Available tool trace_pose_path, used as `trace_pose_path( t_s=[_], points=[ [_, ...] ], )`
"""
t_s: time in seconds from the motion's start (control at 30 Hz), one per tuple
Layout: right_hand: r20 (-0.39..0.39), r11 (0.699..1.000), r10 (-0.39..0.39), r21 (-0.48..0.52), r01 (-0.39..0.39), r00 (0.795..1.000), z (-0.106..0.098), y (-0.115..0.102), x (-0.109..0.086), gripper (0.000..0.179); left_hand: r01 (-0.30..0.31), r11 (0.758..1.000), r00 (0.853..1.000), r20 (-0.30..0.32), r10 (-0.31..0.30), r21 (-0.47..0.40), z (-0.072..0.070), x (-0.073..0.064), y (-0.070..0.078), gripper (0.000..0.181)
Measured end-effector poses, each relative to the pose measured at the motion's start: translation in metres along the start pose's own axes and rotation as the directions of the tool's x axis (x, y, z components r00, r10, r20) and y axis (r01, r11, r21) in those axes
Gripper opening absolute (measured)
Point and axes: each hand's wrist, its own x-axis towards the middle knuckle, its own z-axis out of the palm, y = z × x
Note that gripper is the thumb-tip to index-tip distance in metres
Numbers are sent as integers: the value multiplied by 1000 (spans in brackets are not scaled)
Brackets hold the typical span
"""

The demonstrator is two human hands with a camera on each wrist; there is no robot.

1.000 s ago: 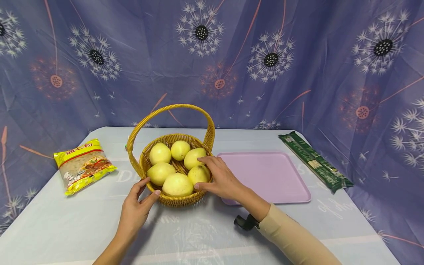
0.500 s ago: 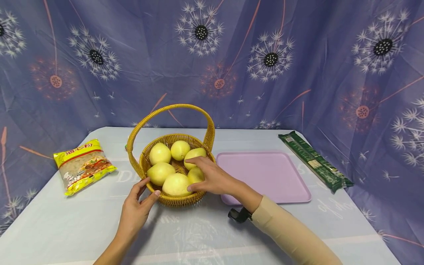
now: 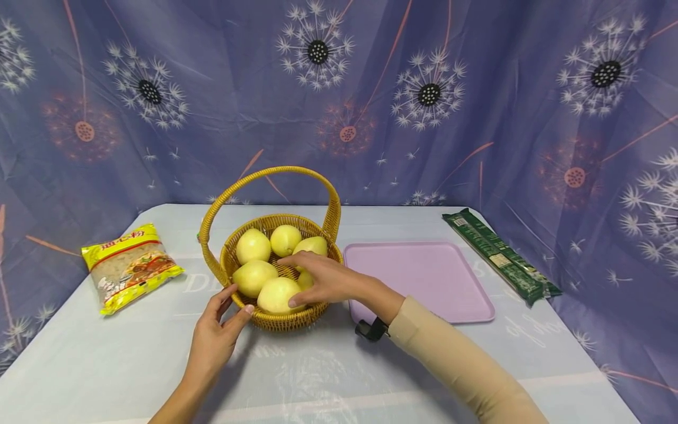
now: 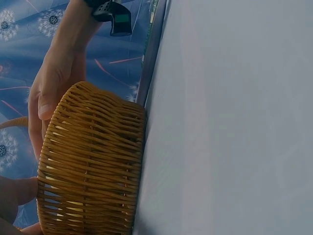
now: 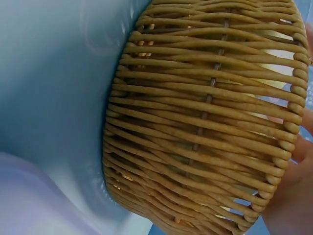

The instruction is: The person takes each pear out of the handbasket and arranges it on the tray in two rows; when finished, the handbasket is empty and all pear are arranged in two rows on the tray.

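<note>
A yellow-brown wicker basket [image 3: 296,321] with a tall arched handle stands on the table, holding several smooth, pale yellow-green fruits. At its front left rim, my left hand [image 3: 214,335] grips with thumb and fingertips. My right hand [image 3: 325,280] reaches over the right rim, fingers spread and slightly bent. Its thumb tip lies at the large front fruit [image 3: 278,294], while its fingers extend above the basket's middle, partly covering the right-hand fruits [image 3: 312,244]. In the right wrist view the woven wall [image 5: 205,117] hides most of that hand; the left wrist view shows the left thumb [image 4: 27,190] against the rim.
A shallow lilac tray [image 3: 418,282] lies right of the basket, beneath the right forearm. Farther right is a long green packet [image 3: 498,256]. On the left rests a yellow-edged food bag [image 3: 132,268]. A purple dandelion-print curtain [image 3: 371,70] hangs behind the table.
My right hand has moved left from the basket's right-side fruits toward its middle, its thumb now at the large front fruit. The left hand stays at the rim.
</note>
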Motion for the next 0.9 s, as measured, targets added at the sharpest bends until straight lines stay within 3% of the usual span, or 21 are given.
trace_pose_path(
  t_s=[0.47,0.9],
  points=[
    [97,999,-36,-19,38,995,-1,-2,10,75,-12,1000,1000,-7,12,-6,0,0,0,60],
    [121,974,1,-223,27,993,6,-4,15,76,-14,1000,1000,-7,14,5,1,-1,0,61]
  ],
)
